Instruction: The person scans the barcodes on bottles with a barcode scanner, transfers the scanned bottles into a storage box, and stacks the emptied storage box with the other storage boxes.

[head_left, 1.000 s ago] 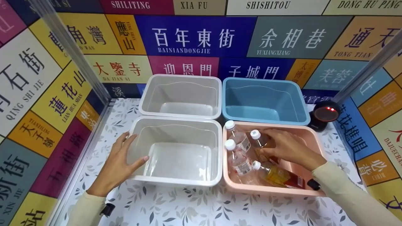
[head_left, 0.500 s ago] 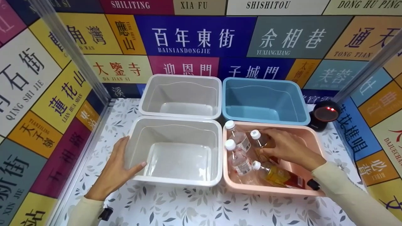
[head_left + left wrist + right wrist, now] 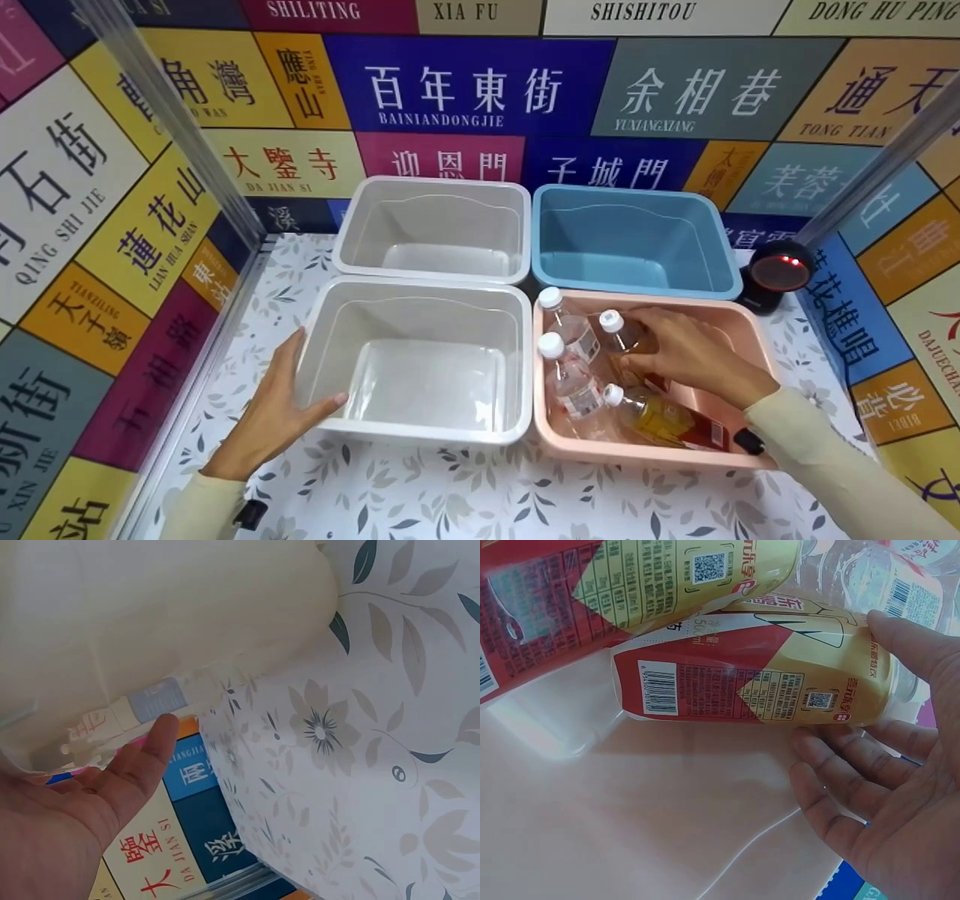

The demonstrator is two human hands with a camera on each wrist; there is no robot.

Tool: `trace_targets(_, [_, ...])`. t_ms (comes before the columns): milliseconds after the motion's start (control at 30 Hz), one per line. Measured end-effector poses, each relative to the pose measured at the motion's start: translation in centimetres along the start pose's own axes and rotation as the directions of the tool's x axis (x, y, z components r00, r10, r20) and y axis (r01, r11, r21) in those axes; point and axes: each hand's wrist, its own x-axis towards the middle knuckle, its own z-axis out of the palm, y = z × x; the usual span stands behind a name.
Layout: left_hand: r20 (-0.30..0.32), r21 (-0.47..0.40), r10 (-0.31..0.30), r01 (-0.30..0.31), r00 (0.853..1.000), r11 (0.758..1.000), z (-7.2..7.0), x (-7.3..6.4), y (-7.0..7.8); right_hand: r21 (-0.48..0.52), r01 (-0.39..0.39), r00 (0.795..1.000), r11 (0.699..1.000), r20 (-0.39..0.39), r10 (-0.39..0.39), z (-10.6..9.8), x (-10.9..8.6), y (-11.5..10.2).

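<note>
Wall (image 3: pixel 465 82): coloured sign panels, rising at the back and both sides.
Table (image 3: pixel 442 487): leaf-patterned, its front edge out of view.
White bin (image 3: pixel 427 382): front left of the four, its right edge just beside the pink bin (image 3: pixel 652 450).
Pink bin: carries every bottle; its raised edges stand in the way of any sideways pull, and a low lift could knock a bottle against them.
Grey bin (image 3: pixel 442 217): back left, behind the white bin.
Blue bin (image 3: pixel 622 225): back right, its front edge close behind the pink bin.
Left hand (image 3: pixel 270 412): at the white bin's left edge, thumb over the rim, fingers outside, spread apart; it grasps nothing.
Right hand (image 3: pixel 679 349): inside the pink bin, thumb and fingers clamped on the held bottle (image 3: pixel 757 682).
Held bottle: leaning, cap toward the pink bin's back left corner. Gripped near the cap end, its base could swing or slip.
Front bottle (image 3: pixel 671 424): along the pink bin's front edge, close enough to the held bottle that it might snag or roll.
Clear bottles (image 3: pixel 576 394): propped at the left edge; a bump could topple them.
Device (image 3: pixel 776 274): black, by the blue bin's front right corner.
</note>
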Motion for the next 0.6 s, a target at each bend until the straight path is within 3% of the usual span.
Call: trace_targets(600, [0.028,0.01,-0.048,0.047,0.998,0.999,0.0,-0.08,-0.26,0.005,0.048,0.999,0.999,-0.012,-0.048,0.75,0.39,0.05])
